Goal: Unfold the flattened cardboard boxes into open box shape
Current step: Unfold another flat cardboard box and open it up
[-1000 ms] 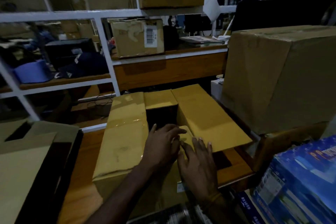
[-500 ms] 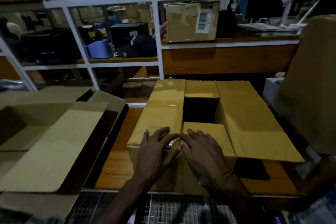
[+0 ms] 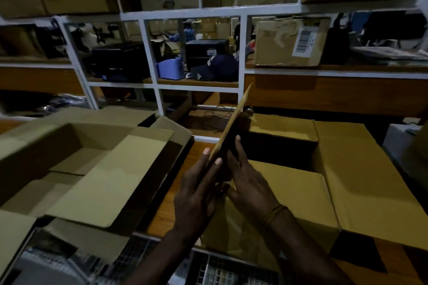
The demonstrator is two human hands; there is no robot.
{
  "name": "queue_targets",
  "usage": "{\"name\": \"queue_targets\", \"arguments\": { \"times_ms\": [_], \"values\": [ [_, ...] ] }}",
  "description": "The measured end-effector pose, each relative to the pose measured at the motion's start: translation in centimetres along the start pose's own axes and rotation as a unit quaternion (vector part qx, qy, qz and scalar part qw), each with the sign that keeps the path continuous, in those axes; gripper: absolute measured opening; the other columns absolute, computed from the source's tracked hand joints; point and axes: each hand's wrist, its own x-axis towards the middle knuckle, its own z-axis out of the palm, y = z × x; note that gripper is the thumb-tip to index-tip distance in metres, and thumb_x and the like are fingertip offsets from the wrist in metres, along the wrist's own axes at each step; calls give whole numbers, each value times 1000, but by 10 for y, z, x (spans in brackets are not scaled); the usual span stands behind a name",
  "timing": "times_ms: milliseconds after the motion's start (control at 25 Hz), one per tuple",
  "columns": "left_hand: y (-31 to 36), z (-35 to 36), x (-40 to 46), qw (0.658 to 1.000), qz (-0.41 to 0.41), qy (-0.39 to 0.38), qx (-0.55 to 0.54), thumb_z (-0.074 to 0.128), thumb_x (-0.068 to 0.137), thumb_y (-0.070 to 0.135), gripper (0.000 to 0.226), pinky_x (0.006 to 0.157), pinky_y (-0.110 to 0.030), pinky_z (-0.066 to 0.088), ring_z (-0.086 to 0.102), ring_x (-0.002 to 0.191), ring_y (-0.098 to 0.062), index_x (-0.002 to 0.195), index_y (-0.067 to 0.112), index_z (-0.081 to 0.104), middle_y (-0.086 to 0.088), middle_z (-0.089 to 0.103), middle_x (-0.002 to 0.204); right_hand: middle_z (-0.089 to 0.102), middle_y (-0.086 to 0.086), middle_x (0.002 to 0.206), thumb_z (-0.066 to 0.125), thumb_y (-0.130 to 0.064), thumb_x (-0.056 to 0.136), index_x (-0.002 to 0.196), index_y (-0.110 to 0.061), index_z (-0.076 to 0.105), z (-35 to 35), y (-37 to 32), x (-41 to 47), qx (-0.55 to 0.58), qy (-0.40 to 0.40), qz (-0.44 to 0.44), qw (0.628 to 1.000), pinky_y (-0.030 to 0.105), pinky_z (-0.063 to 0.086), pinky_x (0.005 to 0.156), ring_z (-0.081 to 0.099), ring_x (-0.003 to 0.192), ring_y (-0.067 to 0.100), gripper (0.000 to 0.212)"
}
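Matt brown cardboard box (image 3: 347, 183), white-painted metal shelf frame (image 3: 148, 53), glossy wooden shelf board (image 3: 335, 92)

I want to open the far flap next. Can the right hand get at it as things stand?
Probably yes: the far flap lies bare beyond the dark opening, nothing on it. But the right hand now presses the raised flap with the left hand.

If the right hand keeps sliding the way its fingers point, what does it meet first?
The right hand points up along the raised flap, already touching it. Past the flap's tip, probably the white shelf frame, though depth is unclear.
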Motion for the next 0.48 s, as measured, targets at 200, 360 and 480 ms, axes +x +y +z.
{"name": "queue_targets", "arguments": {
  "times_ms": [200,360,480],
  "values": [
    [-27,0,-9,987,-49,-81,132,50,97,33,55,118,-55,20,16,151,-34,149,18,42,-4,25,162,-36,-11,156,60,-29,95,153,-49,-5,15,-12,33,-25,-70,-49,996,42,48,96,28,145,32,90],
    [-50,-4,-18,952,-148,-165,212,45,93,52,58,122,-53,1,7,151,-37,147,31,45,-12,28,160,-28,-10,160,43,-35,102,151,-50,17,27,-12,51,-60,-127,-37,989,46,34,113,0,152,26,57],
    [-57,0,-22,939,-198,-225,170,34,93,61,59,119,-54,16,34,142,-37,141,31,50,-13,42,151,-7,-11,165,32,-39,105,150,-49,22,36,-10,59,-55,-186,-19,981,49,28,116,3,152,25,47]
  ]
}}
